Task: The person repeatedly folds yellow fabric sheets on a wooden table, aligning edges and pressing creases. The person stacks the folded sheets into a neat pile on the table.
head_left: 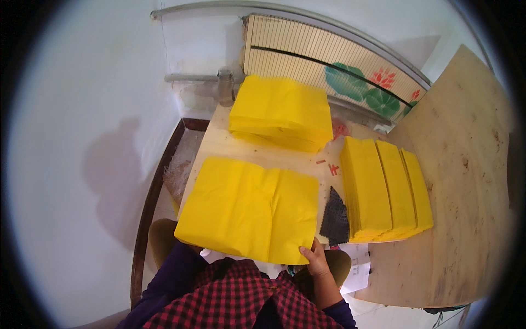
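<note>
A broad yellow paper sheet [235,208], creased down its middle, lies over the near edge of the wooden table. Its lower right corner is pinched between the thumb and fingers of my right hand [316,260]. My left forearm, in a dark purple sleeve [178,274], reaches under the sheet's lower left edge, which hides that hand. Beyond the sheet rests a thick stack of yellow paper [279,109]. To the right stand several yellow paper bundles [383,192] side by side, with a dark grey cloth [335,218] between them and the sheet.
Small red pieces [332,168] lie on the wooden tabletop [219,145]. A glass jar [225,88] stands at the far left corner. A large wooden board [455,181] is at the right, a white wall [71,109] at the left. Clear plastic wrapping [183,162] lies beside the table.
</note>
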A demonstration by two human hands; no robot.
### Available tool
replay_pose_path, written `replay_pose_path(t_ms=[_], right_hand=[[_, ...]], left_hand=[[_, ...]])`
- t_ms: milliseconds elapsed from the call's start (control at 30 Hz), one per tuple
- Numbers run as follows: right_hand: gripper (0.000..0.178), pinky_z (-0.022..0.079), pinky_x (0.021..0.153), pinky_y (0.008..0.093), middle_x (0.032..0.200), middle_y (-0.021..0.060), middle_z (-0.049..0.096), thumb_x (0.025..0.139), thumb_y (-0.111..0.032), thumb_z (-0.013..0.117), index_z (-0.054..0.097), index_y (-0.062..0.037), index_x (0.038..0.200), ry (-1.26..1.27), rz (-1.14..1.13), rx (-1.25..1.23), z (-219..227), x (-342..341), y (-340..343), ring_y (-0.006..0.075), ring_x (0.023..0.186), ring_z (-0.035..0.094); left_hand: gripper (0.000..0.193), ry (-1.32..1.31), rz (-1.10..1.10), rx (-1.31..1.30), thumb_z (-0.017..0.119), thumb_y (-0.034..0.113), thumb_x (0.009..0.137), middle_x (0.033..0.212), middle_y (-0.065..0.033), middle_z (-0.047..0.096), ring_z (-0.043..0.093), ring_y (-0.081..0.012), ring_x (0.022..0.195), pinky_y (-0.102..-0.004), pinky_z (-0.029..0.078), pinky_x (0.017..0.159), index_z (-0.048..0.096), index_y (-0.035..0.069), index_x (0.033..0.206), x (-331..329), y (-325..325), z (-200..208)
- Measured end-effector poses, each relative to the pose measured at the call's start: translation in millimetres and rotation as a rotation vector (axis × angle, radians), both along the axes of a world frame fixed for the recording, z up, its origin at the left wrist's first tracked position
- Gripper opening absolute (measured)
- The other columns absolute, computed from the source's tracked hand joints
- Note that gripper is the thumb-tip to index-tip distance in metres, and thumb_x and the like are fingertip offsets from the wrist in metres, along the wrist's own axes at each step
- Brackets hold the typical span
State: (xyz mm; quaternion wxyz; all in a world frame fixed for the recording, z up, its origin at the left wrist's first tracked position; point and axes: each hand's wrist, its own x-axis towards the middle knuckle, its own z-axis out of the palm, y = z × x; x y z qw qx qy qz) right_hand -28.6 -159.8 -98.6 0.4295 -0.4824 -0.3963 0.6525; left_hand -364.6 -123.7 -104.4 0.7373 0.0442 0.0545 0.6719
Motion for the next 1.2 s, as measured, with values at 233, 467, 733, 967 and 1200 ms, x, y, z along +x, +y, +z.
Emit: replay_pose_path(t_ms=[233,467,733,967,1200], right_hand=[[0.059,0.045,0.098,0.0352,0.126,0.0147,0.058,0.088,-0.021,0.066,0.042,0.0058,0.135,0.147,-0.012,-0.18,-9,8,-3,0.0249,0.114,0.057],[0.054,0.042,0.101,0.0341,0.126,0.0163,0.057,0.095,-0.026,0.059,0.043,0.008,0.134,0.028,-0.153,-0.214,8,7,-3,0.0249,0.117,0.056],[0.054,0.05,0.092,0.0335,0.12,0.0169,0.062,0.095,-0.029,0.061,0.048,0.0111,0.128,0.052,-0.125,-0.326,13,1,16,0.0237,0.106,0.062],[0.051,0.052,0.09,0.0339,0.118,0.0157,0.063,0.093,-0.025,0.064,0.049,0.0085,0.127,0.085,-0.118,-0.335,18,-4,24,0.0241,0.103,0.064],[0.048,0.052,0.09,0.0349,0.117,0.0156,0.063,0.09,-0.016,0.065,0.049,0.0071,0.128,0.071,-0.098,-0.213,23,-6,21,0.0252,0.103,0.064]], left_hand=[[0.062,0.017,-0.068,-0.061,0.041,0.053,0.099,0.136,-0.0133,0.054,0.055,-0.0291,0.119,-0.0414,0.045,0.101,0.046,0.005,0.139,-47,-23,-22],[0.068,0.393,-0.127,-0.273,0.04,0.057,0.098,0.132,-0.0142,0.057,0.059,-0.025,0.115,-0.0373,0.047,0.099,0.045,0.003,0.14,-85,-33,-16],[0.054,0.754,-0.244,-0.291,0.059,0.035,0.095,0.129,-0.0119,0.06,0.058,-0.0231,0.116,-0.0351,0.046,0.098,0.049,0.001,0.135,-110,-31,-8],[0.057,0.687,-0.24,-0.224,0.066,0.027,0.089,0.127,-0.013,0.06,0.06,-0.0227,0.114,-0.0355,0.047,0.099,0.047,-0.002,0.135,-105,-28,5],[0.058,0.78,-0.163,-0.168,0.069,0.02,0.085,0.123,-0.0133,0.061,0.062,-0.022,0.109,-0.0337,0.049,0.095,0.047,-0.003,0.133,-94,-27,14]])
